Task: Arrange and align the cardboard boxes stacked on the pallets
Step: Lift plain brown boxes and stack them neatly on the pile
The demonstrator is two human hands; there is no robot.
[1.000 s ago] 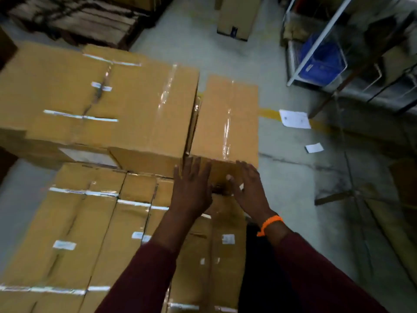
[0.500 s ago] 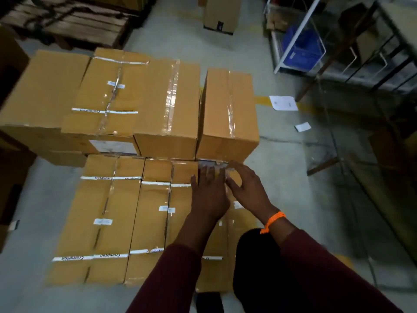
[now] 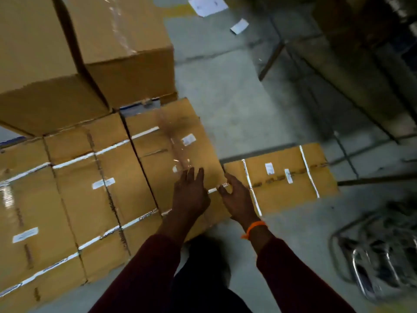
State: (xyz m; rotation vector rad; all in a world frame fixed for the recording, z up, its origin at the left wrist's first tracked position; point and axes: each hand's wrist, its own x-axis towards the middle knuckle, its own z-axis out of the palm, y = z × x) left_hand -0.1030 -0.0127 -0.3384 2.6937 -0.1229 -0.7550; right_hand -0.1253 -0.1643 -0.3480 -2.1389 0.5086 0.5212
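A row of long taped cardboard boxes lies side by side in front of me. My left hand rests flat, fingers spread, on top of the rightmost box of that row. My right hand, with an orange band at the wrist, is at that box's right edge, fingers curled over the edge. Two taller boxes are stacked on the row's far end. Another long box lies crosswise on the floor to the right, touching the row's corner.
Concrete floor runs to the right, with loose sheets of paper lying on it at the top. A dark rack frame stands at the upper right. A metal wire frame lies at the lower right.
The view has tilted down and to the right, bringing the crosswise box into sight. Both hands have drawn back from the tall box onto the near end of the rightmost long box.
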